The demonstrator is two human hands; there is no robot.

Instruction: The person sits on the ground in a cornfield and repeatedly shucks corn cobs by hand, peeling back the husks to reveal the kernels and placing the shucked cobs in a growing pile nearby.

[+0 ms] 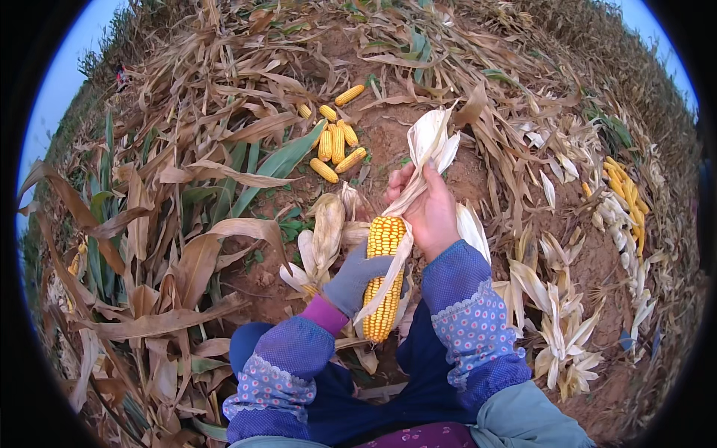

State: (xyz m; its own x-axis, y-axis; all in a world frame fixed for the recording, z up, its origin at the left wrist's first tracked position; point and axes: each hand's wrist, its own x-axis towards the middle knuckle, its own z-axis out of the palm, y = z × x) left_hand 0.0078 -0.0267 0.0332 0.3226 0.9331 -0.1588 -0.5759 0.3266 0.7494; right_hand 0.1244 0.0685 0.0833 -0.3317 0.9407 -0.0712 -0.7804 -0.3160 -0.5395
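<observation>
My left hand (356,275), in a grey glove, is closed around a yellow corn ear (385,241) that lies lengthwise in front of my lap. Most kernels are bare, and one narrow strip of husk crosses them. Above the ear's upper end, my bare right hand (428,207) grips the gathered pale husk leaves (432,140), which are still joined to the ear. Just left of the ear lies another corn ear in its dry husk (327,224).
Several husked corn ears (338,144) lie on reddish soil ahead. A heap of yellow ears (627,196) is far right. Dry stalks and leaves (185,263) crowd the left; discarded husks (560,330) lie at the right. A small wooden piece (382,391) is between my legs.
</observation>
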